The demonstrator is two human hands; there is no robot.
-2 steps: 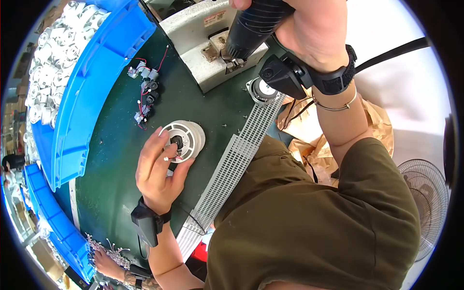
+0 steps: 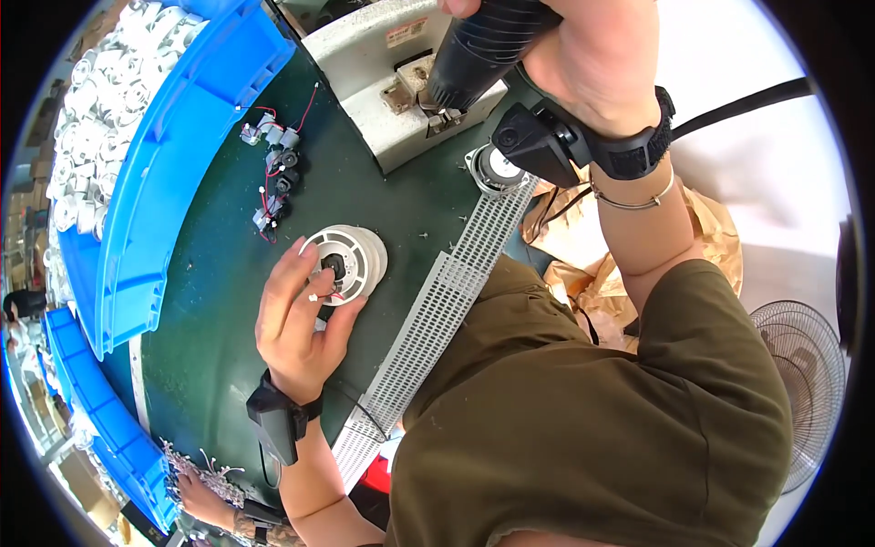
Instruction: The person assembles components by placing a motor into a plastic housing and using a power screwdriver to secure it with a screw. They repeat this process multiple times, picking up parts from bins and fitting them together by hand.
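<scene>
My left hand [image 2: 303,330] is closed around the near left side of a round white plastic housing [image 2: 363,264] on the green work surface. Its slotted ring faces up, with a dark part in the middle and a small white connector on a red wire by my fingers. At the top, my right hand [image 2: 592,68] grips a black electric screwdriver [image 2: 483,50]. The screwdriver's tip points down at the metal outlet of a pale screw feeder [image 2: 410,91]; the exact contact there is hard to see. A round speaker [image 2: 497,170] lies below my right wrist.
Small motors with red wires [image 2: 273,173] lie in a row on the green surface [image 2: 210,301]. Blue bins [image 2: 173,173] hold white plastic parts at the left. A perforated white strip [image 2: 437,310] edges the table. Another person's hand [image 2: 205,501] is at the lower left.
</scene>
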